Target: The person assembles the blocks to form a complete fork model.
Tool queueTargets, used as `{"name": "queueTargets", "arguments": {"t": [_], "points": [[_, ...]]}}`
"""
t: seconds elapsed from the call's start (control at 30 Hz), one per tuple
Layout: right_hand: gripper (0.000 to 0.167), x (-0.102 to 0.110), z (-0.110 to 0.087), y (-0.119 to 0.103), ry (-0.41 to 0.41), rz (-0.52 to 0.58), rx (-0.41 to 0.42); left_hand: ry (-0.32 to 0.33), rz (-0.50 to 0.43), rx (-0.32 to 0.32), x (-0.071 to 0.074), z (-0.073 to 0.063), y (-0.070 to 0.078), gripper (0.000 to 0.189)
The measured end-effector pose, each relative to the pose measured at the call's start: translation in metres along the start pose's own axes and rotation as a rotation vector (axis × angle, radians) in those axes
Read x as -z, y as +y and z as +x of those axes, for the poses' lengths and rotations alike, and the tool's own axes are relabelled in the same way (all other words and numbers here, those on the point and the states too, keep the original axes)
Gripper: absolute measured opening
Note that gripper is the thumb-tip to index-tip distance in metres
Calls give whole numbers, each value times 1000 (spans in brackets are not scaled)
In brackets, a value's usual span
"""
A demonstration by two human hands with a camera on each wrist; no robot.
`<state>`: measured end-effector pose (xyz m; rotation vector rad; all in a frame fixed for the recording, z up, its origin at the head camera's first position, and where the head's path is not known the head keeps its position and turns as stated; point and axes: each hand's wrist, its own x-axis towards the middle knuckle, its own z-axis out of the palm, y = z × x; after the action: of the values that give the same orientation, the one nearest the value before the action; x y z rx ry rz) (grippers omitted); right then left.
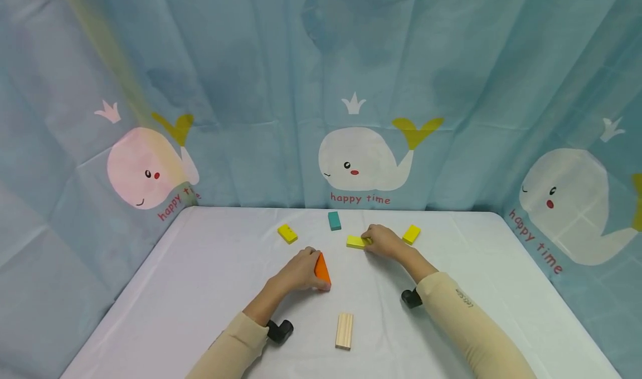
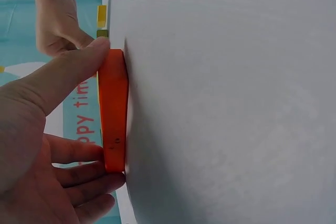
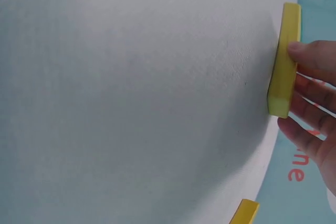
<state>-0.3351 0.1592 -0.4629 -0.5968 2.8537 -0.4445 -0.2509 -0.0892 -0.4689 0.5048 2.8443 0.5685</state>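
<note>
My left hand (image 1: pixel 301 271) grips an orange triangular block (image 1: pixel 322 270) left of the table's middle. In the left wrist view the thumb presses one end of the orange block (image 2: pixel 114 114) and the fingertips meet the other, low over the white cloth. Farther back, my right hand (image 1: pixel 383 241) pinches a yellow rectangular block (image 1: pixel 355 242) near its right end. The right wrist view has the thumb on the upper face of this yellow block (image 3: pixel 284 61), with fingers behind it.
A teal block (image 1: pixel 334 221) lies at the back, a yellow block (image 1: pixel 287 233) to its left. Another yellow block (image 1: pixel 412 234) sits just right of my right hand. Nearer me is a plain wooden block (image 1: pixel 344 331). A whale-print curtain (image 1: pixel 281 161) surrounds the white table (image 1: pixel 200 290).
</note>
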Motion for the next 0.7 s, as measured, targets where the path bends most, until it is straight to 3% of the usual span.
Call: {"name": "queueTargets", "arguments": {"t": [0.37, 0.7], "points": [[36, -1, 0, 0, 19, 6, 17, 9, -8, 6, -1, -1, 0, 89], [35, -3, 0, 1, 34, -7, 15, 12, -27, -40, -2, 3, 9, 87]]}}
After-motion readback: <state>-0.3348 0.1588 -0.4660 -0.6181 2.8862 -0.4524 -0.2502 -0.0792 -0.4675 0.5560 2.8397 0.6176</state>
